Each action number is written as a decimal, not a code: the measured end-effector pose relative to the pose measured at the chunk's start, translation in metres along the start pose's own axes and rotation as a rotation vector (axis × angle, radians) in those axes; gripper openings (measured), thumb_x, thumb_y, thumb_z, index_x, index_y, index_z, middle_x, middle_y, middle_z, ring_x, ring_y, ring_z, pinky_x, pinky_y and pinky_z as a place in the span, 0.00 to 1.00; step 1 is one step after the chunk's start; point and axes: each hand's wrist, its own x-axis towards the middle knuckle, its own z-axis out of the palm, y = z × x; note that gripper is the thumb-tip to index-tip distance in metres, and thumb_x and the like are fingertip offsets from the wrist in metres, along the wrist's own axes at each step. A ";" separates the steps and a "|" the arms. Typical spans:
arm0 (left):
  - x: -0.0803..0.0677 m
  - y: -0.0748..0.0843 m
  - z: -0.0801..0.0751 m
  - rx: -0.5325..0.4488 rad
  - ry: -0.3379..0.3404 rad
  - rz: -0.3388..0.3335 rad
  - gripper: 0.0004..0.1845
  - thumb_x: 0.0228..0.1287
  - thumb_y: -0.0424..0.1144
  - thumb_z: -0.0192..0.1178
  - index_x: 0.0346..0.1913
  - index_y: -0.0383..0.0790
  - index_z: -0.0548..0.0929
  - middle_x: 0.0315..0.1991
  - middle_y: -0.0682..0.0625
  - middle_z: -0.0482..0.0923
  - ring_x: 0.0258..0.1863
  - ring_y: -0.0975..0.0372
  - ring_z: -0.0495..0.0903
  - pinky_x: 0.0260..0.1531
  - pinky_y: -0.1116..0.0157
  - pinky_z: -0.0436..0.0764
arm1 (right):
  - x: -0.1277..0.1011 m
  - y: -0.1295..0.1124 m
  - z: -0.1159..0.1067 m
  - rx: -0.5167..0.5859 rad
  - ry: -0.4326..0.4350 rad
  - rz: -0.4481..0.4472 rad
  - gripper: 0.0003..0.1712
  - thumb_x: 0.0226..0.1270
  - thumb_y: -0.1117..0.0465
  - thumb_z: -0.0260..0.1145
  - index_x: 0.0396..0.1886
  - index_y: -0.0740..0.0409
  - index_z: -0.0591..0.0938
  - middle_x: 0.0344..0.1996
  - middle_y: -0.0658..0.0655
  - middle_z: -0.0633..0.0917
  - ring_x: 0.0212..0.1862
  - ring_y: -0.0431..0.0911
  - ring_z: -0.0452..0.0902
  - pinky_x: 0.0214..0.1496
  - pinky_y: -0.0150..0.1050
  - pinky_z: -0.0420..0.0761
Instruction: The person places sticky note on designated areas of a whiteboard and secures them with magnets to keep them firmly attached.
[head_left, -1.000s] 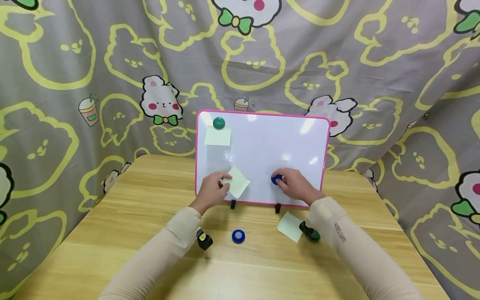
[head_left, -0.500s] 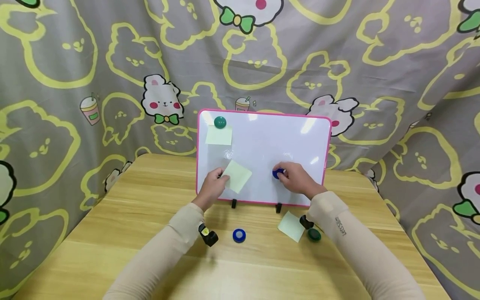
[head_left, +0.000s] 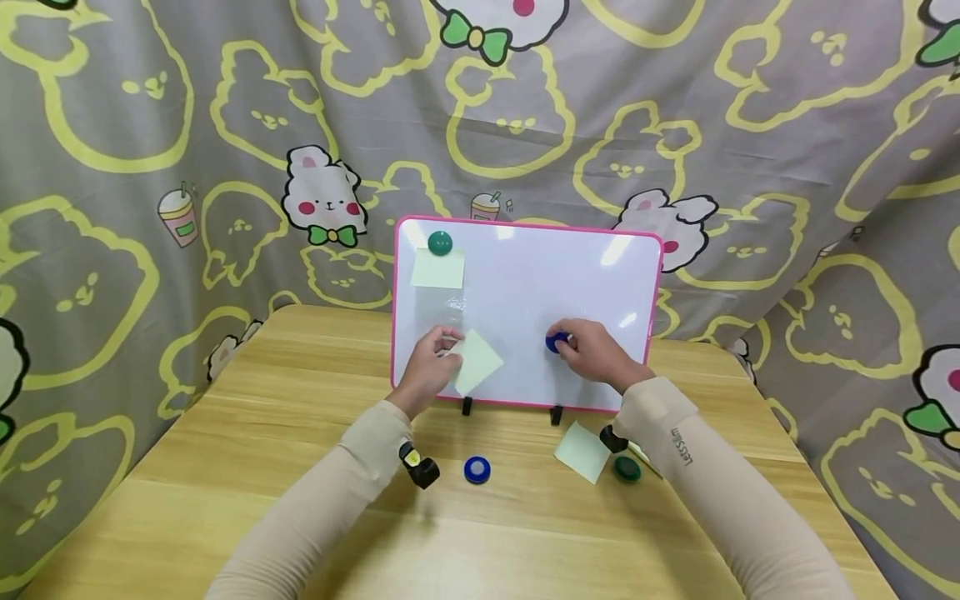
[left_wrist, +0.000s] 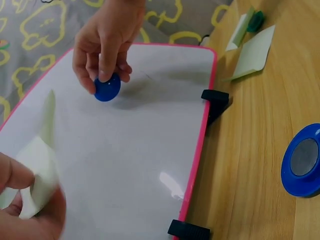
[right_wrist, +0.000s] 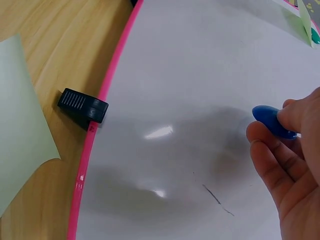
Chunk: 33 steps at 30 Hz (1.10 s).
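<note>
My left hand (head_left: 429, 367) pinches a pale green sticky note (head_left: 482, 363) by its left corner, in front of the lower left of a pink-framed whiteboard (head_left: 517, 283). In the left wrist view that note (left_wrist: 45, 165) bends between thumb and fingers. To the right, my right hand (head_left: 597, 352) pinches a round blue magnet (head_left: 556, 342) by its edge. The right wrist view has this magnet (right_wrist: 272, 121) tilted, seemingly just off the board. At the board's upper left, a green magnet (head_left: 440, 242) sits over the top edge of another pale green note (head_left: 438, 272).
Black feet (head_left: 556, 415) prop the board on the wooden table (head_left: 300, 400). A second blue magnet (head_left: 477, 469) lies metal side up in front. Right of it are a loose note (head_left: 582, 452) and a dark green magnet (head_left: 627, 468). A patterned curtain (head_left: 375, 100) hangs behind.
My right hand has risen slightly with the blue magnet. My left hand has lifted a little, and the note in it has swung about at its corner.
</note>
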 end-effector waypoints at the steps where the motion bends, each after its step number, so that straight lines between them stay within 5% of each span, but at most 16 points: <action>1: 0.000 0.000 0.000 0.018 0.001 0.001 0.16 0.61 0.23 0.50 0.49 0.37 0.79 0.51 0.43 0.75 0.42 0.55 0.72 0.33 0.66 0.75 | 0.000 0.000 0.000 0.000 0.000 0.000 0.10 0.67 0.67 0.60 0.46 0.62 0.83 0.36 0.59 0.83 0.24 0.44 0.70 0.28 0.38 0.74; 8: -0.001 -0.001 -0.005 0.059 0.017 -0.042 0.18 0.59 0.24 0.54 0.50 0.39 0.85 0.54 0.47 0.75 0.42 0.56 0.75 0.41 0.59 0.78 | -0.001 0.002 0.001 -0.003 -0.006 -0.001 0.10 0.67 0.67 0.60 0.46 0.62 0.83 0.39 0.60 0.83 0.26 0.45 0.71 0.29 0.38 0.75; 12: 0.001 -0.002 -0.007 -0.040 -0.004 -0.051 0.24 0.54 0.18 0.56 0.55 0.36 0.77 0.49 0.39 0.72 0.40 0.52 0.78 0.38 0.56 0.83 | -0.002 0.001 -0.001 -0.007 -0.009 0.007 0.10 0.67 0.68 0.60 0.46 0.63 0.83 0.39 0.60 0.83 0.26 0.45 0.70 0.30 0.38 0.75; 18: 0.000 0.001 -0.007 -0.133 -0.061 -0.076 0.43 0.49 0.12 0.50 0.68 0.48 0.66 0.52 0.36 0.66 0.47 0.44 0.74 0.33 0.55 0.85 | 0.001 -0.001 -0.004 -0.019 -0.020 0.008 0.11 0.67 0.68 0.60 0.46 0.63 0.83 0.40 0.60 0.84 0.28 0.46 0.71 0.33 0.39 0.76; 24: 0.001 0.000 -0.005 -0.142 -0.100 -0.136 0.26 0.56 0.19 0.48 0.59 0.34 0.70 0.54 0.36 0.69 0.48 0.45 0.74 0.35 0.54 0.85 | 0.006 -0.002 -0.007 -0.029 -0.038 0.028 0.11 0.68 0.66 0.59 0.47 0.62 0.83 0.44 0.59 0.84 0.33 0.48 0.73 0.37 0.41 0.78; 33: 0.003 0.000 -0.001 -0.107 -0.062 -0.132 0.15 0.71 0.31 0.51 0.58 0.34 0.73 0.45 0.40 0.76 0.40 0.51 0.79 0.37 0.62 0.83 | 0.013 -0.001 -0.011 -0.029 -0.032 0.059 0.12 0.69 0.65 0.60 0.50 0.61 0.83 0.47 0.60 0.83 0.38 0.50 0.75 0.42 0.44 0.81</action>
